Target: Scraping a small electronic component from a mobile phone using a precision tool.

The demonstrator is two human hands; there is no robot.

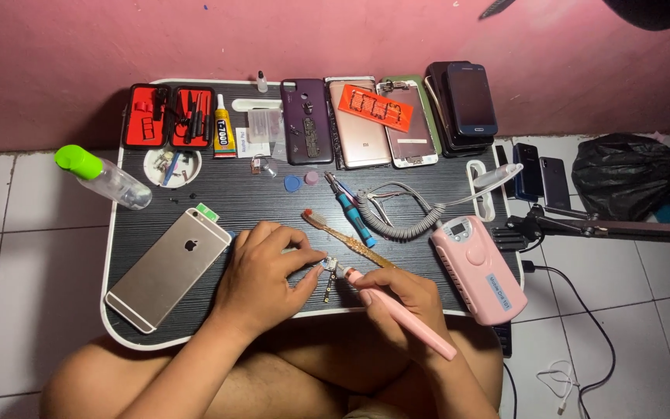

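A person sat with a black lap table (273,202) across bare legs, seen from above. At lower centre of the frame, the left hand (261,279) pinched a small metal phone part (329,271) between thumb and forefinger, the fingers closed narrowly on its upper end. The part's long axis ran roughly up and down the frame, its thin tail hanging toward the table's near edge. The right hand (405,302) lay just right of it, wrapped pen-fashion around a pink handpiece (401,314) whose shaft slanted down to the lower right and whose tip touched, or very nearly touched, the part from the right. Both hands met at the part; the left was nearer. A toothbrush (347,239) lay diagonally just above them, a gold phone (168,268) face down at the left, and a pink control box (478,268) at the right.
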